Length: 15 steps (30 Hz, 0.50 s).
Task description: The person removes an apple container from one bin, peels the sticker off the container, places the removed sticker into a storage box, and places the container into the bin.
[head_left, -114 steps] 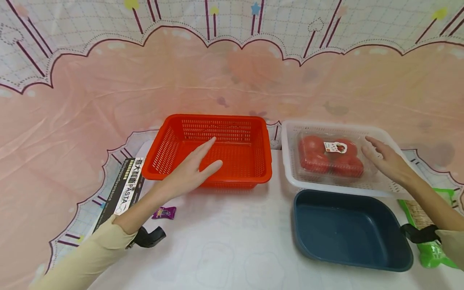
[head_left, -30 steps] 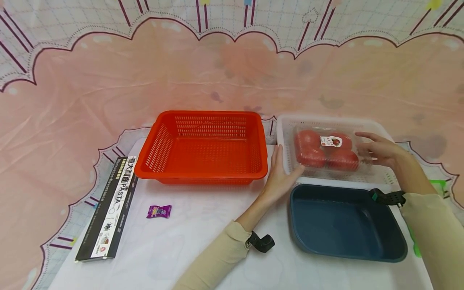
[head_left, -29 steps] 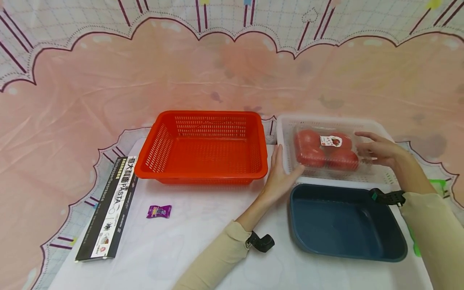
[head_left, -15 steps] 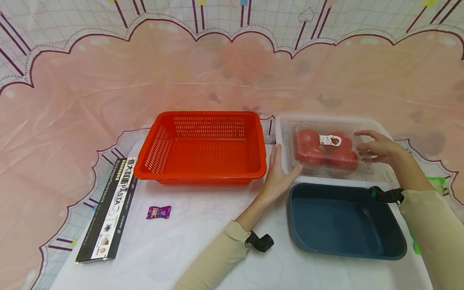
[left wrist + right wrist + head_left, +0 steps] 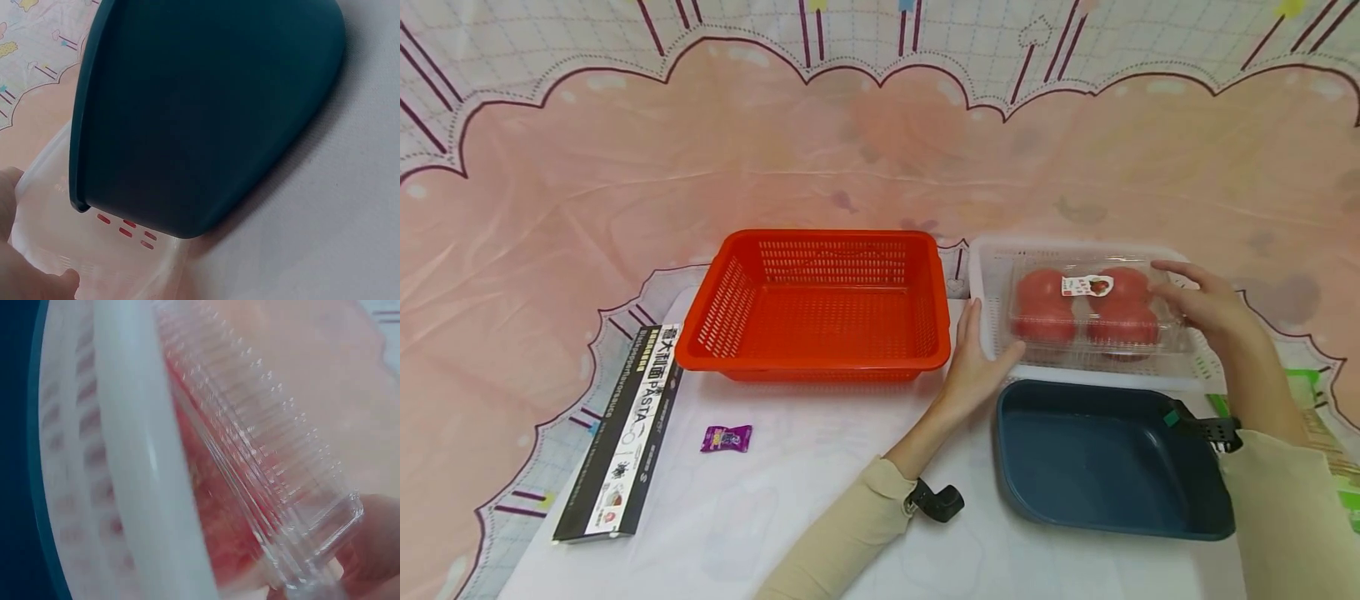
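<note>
A clear plastic box of tomatoes [image 5: 1084,310] with a white label sits inside the white basket [image 5: 1150,383], its right end raised. At that end my right hand [image 5: 1206,304] grips the box, with the fingers around its edge. In the right wrist view the ribbed wall of the tomato box [image 5: 250,425] slants up past the rim of the white basket [image 5: 150,456]. My left hand [image 5: 973,367] spans the front left corner of the basket, fingers straight along the side and thumb at the front rim.
Left of the white basket stands a red basket [image 5: 820,362]. A dark blue basin [image 5: 1112,467] is in front of the white one. A pasta box [image 5: 621,433] and a purple candy [image 5: 727,438] lie at the left. A green bag [image 5: 1341,450] shows partly behind the right arm.
My left hand has come from the red basket to the white basket's corner. My right hand has taken hold of the tomato box and moved it slightly right, raising its right end.
</note>
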Each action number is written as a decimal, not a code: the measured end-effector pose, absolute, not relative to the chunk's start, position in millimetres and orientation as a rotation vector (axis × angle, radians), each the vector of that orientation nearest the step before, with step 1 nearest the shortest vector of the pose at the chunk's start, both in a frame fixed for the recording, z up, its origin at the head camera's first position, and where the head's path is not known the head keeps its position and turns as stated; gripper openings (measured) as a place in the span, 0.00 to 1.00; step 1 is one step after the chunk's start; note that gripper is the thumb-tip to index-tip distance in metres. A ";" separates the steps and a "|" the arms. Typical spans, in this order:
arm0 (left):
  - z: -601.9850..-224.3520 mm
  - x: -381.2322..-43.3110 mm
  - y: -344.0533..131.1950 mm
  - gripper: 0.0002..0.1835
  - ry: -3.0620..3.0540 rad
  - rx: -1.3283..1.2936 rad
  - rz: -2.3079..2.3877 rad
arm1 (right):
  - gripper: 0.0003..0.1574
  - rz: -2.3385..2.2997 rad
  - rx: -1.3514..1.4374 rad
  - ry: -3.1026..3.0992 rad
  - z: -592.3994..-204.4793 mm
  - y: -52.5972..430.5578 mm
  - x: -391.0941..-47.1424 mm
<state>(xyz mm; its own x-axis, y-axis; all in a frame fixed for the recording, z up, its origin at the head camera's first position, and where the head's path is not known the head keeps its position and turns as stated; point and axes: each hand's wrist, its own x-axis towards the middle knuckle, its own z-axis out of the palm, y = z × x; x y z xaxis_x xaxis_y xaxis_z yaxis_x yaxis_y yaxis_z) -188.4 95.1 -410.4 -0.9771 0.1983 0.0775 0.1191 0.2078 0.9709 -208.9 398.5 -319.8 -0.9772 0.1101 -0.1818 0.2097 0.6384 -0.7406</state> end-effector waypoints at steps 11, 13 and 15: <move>-411.0 -188.8 95.4 0.47 2.382 0.312 1.894 | 0.41 -1.328 0.436 2.959 -311.4 357.6 -196.2; -410.9 -188.7 95.4 0.47 2.386 0.311 1.891 | 0.42 -1.346 0.481 2.971 -310.3 351.4 -195.2; -410.6 -188.4 95.3 0.47 2.392 0.310 1.883 | 0.43 -1.394 0.528 2.959 -309.9 345.5 -192.8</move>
